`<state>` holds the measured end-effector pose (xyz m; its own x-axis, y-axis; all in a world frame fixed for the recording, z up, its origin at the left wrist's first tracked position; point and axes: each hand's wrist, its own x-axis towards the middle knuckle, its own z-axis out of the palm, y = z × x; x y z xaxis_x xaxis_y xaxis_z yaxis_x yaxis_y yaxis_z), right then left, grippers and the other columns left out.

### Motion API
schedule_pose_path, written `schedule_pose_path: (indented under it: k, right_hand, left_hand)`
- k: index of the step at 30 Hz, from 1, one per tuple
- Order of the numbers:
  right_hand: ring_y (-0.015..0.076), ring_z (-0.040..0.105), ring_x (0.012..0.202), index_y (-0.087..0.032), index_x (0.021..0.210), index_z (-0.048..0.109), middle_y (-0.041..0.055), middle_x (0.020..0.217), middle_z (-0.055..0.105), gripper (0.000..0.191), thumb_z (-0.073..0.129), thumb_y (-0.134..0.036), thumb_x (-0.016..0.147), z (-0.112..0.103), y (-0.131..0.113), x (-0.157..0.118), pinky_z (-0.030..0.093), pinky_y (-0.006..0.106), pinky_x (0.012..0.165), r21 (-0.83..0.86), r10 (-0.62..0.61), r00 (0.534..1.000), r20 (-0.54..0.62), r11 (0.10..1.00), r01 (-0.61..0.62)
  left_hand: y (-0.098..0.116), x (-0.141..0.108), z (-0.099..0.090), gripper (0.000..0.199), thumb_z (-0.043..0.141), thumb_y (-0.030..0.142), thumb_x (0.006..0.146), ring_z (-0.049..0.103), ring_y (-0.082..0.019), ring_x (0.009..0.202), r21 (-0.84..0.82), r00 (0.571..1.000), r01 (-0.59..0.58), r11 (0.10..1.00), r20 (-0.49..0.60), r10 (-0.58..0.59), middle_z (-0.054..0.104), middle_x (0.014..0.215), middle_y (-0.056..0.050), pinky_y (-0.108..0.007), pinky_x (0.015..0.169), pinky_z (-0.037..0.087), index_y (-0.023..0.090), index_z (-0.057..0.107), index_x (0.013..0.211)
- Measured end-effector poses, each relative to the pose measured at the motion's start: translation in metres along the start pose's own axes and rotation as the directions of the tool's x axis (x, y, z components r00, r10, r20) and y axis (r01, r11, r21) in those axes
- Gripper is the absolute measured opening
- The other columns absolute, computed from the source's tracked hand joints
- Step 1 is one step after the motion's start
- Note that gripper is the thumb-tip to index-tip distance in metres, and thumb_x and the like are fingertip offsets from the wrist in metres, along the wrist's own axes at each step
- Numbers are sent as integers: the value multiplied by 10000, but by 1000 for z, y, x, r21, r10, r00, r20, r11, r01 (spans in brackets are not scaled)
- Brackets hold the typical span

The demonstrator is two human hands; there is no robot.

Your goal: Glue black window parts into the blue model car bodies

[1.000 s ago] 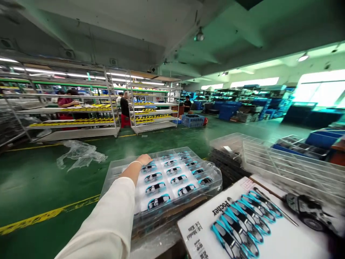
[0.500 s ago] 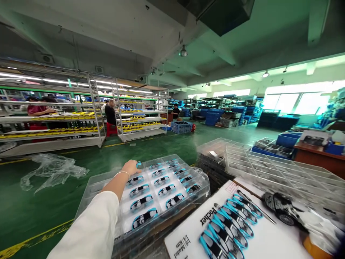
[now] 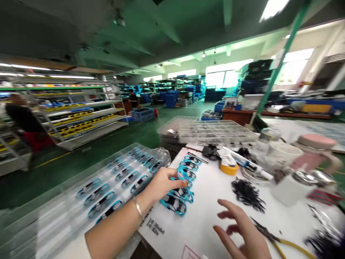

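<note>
Moved since half a second ago is the left hand [image 3: 164,183], now seen at the row of blue-rimmed parts [image 3: 172,203] instead of over the clear divided tray [image 3: 58,216]; the right hand [image 3: 242,230] is newly brought into view, and the whole scene is swung leftward. Nearest, the right hand is held over the white counter [image 3: 201,225] with its fingers spread and slightly curled, nothing being grasped. Beside it, yellow-handled pliers [image 3: 272,235] are partly covered by that hand. A blue-rimmed part [image 3: 180,174] is pinched between the left thumb and fingers, right above the row; whether it is also touching the row cannot be told. Left of the row, the divided tray is filled in part with similar pieces, each laid in its own compartment. Farther along the counter, a tangled black bundle [image 3: 248,194], a yellow roll [image 3: 228,169], a white-and-blue tube [image 3: 253,166] and a pink-lidded container [image 3: 318,141] are set out. Beyond its far edge, clear compartmented trays [image 3: 215,130] are stacked. Across the green floor, a rack [image 3: 91,120] is lined with yellow pieces, a blue crate [image 3: 142,115] is placed, and bright windows [image 3: 223,77] are seen.
</note>
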<state>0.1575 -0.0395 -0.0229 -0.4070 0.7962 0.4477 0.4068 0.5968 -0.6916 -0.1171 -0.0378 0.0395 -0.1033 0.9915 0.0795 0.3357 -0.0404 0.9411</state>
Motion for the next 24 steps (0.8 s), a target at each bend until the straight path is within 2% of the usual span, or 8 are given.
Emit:
schedule_pose_path:
  k: [2,4,8,12,16,20,24]
  right_hand:
    - [124,627,666,-295,1338,444,82,1089,598,418,547,-374,941,0,3,4,509,166,402,39,25,1000,-14,999,-25]
    - [131,647,750,-295,1321,460,77,1127,592,379,523,-337,949,0,5,7,545,175,480,58,31,999,-23,998,-30]
    - [142,649,854,-289,1290,488,71,1201,573,350,504,-285,940,-3,4,12,561,187,544,99,17,999,-43,995,-13]
    - [134,645,837,-285,1278,493,57,1167,583,372,484,-205,915,-4,2,11,564,190,559,130,-28,998,-54,991,35]
    - [116,647,821,-285,1281,479,54,1167,574,432,475,-127,879,0,-1,6,568,176,574,140,-122,992,20,983,118]
    - [113,659,817,-282,1264,505,67,1213,561,400,488,-137,891,3,5,0,574,166,572,129,-219,972,82,970,207]
    - [114,670,741,-286,1224,557,63,1151,594,317,563,-270,908,6,19,0,565,142,518,119,-275,957,92,957,264]
  left_hand:
    - [2,23,39,381,727,500,733,653,-161,642,73,997,27,997,63,-32,729,732,-68,-235,584,501,120,693,732]
    - [-2,53,66,416,640,531,812,642,-146,591,135,995,61,989,70,-71,715,683,-62,-220,522,478,125,663,726]
    - [-15,112,95,473,564,558,879,623,-131,534,321,981,153,935,67,-184,679,630,-36,-241,531,502,131,626,685]
    - [-20,140,106,371,499,448,970,646,-118,650,482,940,173,859,180,-291,675,785,-29,-281,640,558,108,640,922]
    - [-15,143,105,284,592,376,930,657,-158,828,641,929,31,767,265,-259,670,964,-59,-342,754,571,121,634,1048]
    - [-9,142,105,268,623,350,908,605,-226,1074,774,963,-77,629,221,-154,630,1155,-95,-449,941,507,141,636,1075]
    - [-3,141,111,311,630,384,898,616,-234,1071,823,980,-81,563,168,-104,651,1129,-103,-456,936,505,123,643,1066]
